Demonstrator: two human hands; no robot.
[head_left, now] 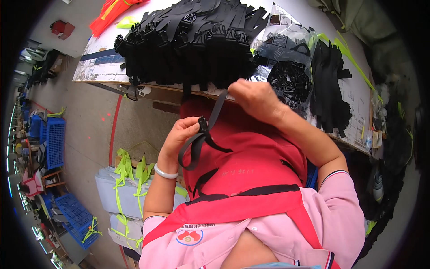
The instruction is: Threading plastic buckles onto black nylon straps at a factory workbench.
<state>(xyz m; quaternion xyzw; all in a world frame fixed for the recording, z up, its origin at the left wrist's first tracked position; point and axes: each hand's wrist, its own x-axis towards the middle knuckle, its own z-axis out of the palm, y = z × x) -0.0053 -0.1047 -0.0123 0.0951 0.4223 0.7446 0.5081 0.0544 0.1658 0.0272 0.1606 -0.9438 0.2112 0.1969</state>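
My left hand (182, 133) pinches a small black plastic buckle (203, 124) in front of my red apron. A black webbing strap (217, 110) runs through the buckle; a loop of it hangs below and a loose tail points right. Higher up, at the table's front edge, my right hand (255, 97) has its fingers closed on the strap's upper end. Between the two hands the strap looks taut. Just beyond lies a big pile of black straps with buckles (188, 49). Near my right wrist sits a clear plastic bag (289, 78) of loose black buckles.
More black straps (330, 85) lie on the white worktable (92, 71), right of the bag. Orange fabric (107, 18) is at the far left corner. Tied grey bundles (118, 193) stand on the floor to my left, with blue crates (53, 141) farther off.
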